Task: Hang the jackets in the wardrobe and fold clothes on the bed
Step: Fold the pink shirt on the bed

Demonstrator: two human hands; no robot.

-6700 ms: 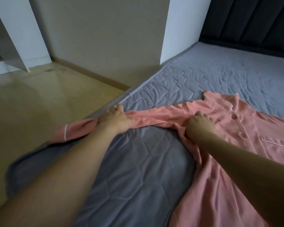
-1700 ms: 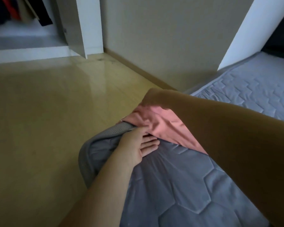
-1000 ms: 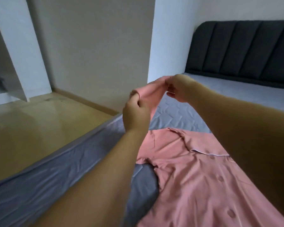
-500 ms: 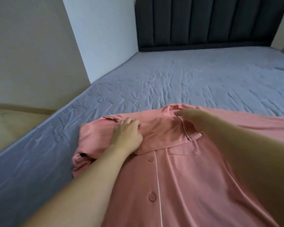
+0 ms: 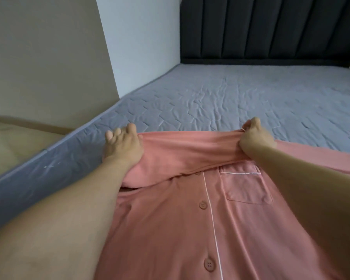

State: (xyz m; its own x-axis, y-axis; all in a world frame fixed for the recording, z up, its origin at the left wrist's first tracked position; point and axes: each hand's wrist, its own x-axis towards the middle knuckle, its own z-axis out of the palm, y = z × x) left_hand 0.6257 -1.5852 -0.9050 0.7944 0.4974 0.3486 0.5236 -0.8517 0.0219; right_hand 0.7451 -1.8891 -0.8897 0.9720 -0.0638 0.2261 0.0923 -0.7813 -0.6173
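Fingers of the right hand (image 5: 255, 138) curl tight around the cuff end of a pink sleeve (image 5: 188, 150), while the left hand (image 5: 122, 147) presses on the sleeve's other end, its fingers (image 5: 117, 132) spread and nearly straight, tips reaching past the fabric onto the bedding. The sleeve lies folded across the chest of a salmon-pink pyjama shirt (image 5: 170, 229), which is spread front-up near the left edge of the bed (image 5: 230, 102), its buttons (image 5: 202, 205), white piping and chest pocket (image 5: 247, 186) facing up. A grey quilted cover runs back to a dark padded headboard (image 5: 271, 29). Pale walls and a strip of wooden floor (image 5: 12, 142) border the bed's left side.
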